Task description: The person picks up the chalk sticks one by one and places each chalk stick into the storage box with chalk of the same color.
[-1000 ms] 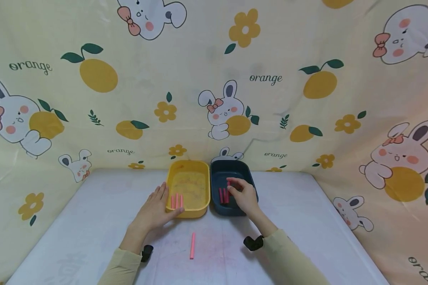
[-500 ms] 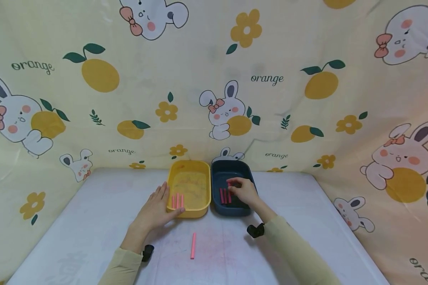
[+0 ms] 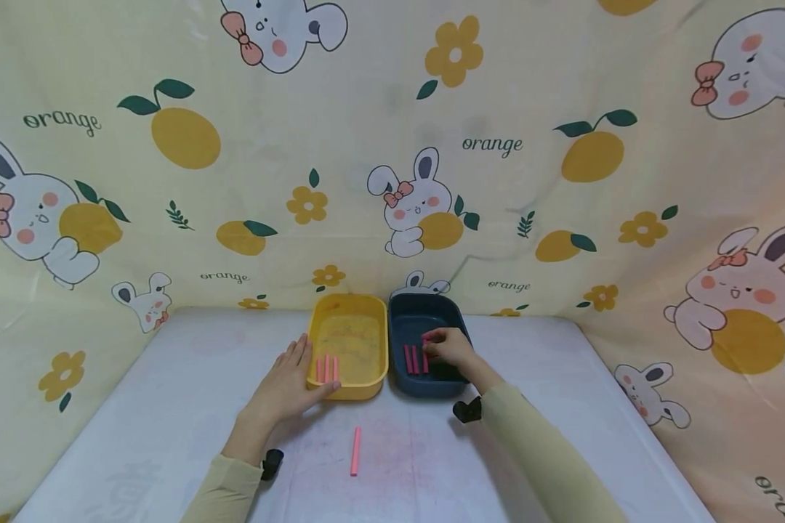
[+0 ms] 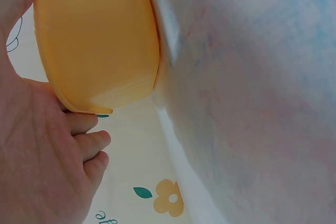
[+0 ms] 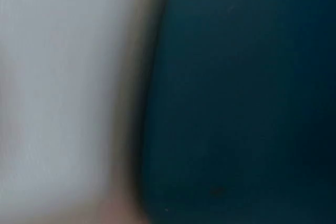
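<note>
In the head view, my left hand (image 3: 286,385) rests at the near left corner of a yellow tray (image 3: 352,335), fingers straight along its side and thumb on the front rim. Several pink chalk sticks (image 3: 327,369) stand side by side at the near end inside it. My right hand (image 3: 454,349) reaches into the dark blue tray (image 3: 419,319) and pinches a pink chalk stick (image 3: 425,363), partly hidden by the fingers. Two more darker-looking sticks (image 3: 411,359) stand beside it on the left. The right wrist view is blurred and mostly filled by the blue tray's side.
One loose pink chalk stick (image 3: 355,452) lies on the white table (image 3: 536,450) in front of the trays. The trays stand side by side at the table's back edge, against a patterned cloth backdrop (image 3: 340,109). Pinkish smudges mark the tabletop.
My right hand has shifted slightly right inside the blue tray, with its chalk stick now a little farther from the neighbouring sticks. The left hand has stayed at the yellow tray.
</note>
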The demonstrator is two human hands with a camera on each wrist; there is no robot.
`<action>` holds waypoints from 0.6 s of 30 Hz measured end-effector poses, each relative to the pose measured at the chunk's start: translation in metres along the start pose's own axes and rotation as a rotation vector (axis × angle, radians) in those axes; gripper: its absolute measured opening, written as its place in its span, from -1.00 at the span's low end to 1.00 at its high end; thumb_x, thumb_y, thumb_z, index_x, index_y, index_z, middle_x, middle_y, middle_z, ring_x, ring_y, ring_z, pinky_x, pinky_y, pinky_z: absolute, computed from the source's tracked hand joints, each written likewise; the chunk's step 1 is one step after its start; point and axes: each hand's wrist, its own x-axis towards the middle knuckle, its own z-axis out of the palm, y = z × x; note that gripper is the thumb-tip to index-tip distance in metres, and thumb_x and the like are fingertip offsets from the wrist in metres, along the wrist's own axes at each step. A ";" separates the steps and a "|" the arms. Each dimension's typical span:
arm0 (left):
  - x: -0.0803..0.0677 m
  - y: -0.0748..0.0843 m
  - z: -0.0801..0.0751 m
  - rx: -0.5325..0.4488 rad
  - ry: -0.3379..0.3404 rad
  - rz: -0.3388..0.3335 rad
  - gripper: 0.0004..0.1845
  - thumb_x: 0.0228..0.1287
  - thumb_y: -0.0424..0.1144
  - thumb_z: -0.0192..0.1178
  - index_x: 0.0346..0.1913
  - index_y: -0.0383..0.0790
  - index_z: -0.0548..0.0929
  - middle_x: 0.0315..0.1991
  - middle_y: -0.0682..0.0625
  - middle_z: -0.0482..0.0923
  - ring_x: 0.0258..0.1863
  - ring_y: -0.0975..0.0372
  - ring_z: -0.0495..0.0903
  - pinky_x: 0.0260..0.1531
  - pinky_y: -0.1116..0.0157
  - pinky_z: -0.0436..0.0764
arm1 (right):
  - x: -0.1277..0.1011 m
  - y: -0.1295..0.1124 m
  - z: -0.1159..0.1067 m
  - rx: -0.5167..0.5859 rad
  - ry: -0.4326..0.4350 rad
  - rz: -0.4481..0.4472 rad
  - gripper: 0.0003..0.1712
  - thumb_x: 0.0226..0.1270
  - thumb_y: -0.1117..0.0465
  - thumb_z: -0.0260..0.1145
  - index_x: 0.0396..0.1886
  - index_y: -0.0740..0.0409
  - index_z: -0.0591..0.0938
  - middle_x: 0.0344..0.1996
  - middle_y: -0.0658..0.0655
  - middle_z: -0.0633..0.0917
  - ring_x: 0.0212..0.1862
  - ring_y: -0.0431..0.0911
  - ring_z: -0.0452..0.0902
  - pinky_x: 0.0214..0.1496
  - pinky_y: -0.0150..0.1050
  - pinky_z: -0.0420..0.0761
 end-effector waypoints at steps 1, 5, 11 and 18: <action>0.000 0.000 0.000 -0.002 -0.002 -0.001 0.17 0.39 0.38 0.16 0.60 -0.55 -0.01 0.67 -0.35 -0.17 0.64 -0.23 -0.09 0.60 -0.14 0.01 | 0.001 0.000 0.000 -0.009 0.001 0.010 -0.67 0.48 0.43 0.28 0.18 0.45 0.64 -0.05 0.32 0.72 -0.18 -0.04 0.74 -0.08 -0.15 0.80; 0.000 0.000 -0.001 0.000 -0.005 -0.003 0.17 0.39 0.38 0.15 0.60 -0.54 -0.01 0.67 -0.35 -0.18 0.64 -0.23 -0.09 0.60 -0.13 0.00 | 0.003 -0.001 0.001 -0.033 0.002 0.026 -0.68 0.48 0.43 0.28 0.17 0.45 0.65 -0.05 0.33 0.73 -0.19 -0.04 0.75 -0.08 -0.15 0.80; 0.000 0.001 -0.002 -0.008 -0.015 -0.016 0.18 0.39 0.39 0.15 0.61 -0.52 -0.03 0.67 -0.33 -0.19 0.64 -0.22 -0.10 0.61 -0.12 -0.01 | 0.002 -0.004 0.004 -0.077 -0.006 0.021 -0.69 0.47 0.41 0.30 0.14 0.41 0.68 -0.13 0.27 0.75 -0.22 -0.07 0.76 -0.09 -0.18 0.80; 0.000 0.001 -0.001 -0.015 -0.027 -0.032 0.19 0.37 0.40 0.16 0.62 -0.49 -0.03 0.68 -0.30 -0.21 0.65 -0.20 -0.11 0.61 -0.12 -0.02 | 0.000 -0.003 0.004 -0.122 -0.052 0.042 -0.72 0.44 0.43 0.31 0.09 0.44 0.69 -0.18 0.26 0.77 -0.22 -0.04 0.79 -0.09 -0.18 0.80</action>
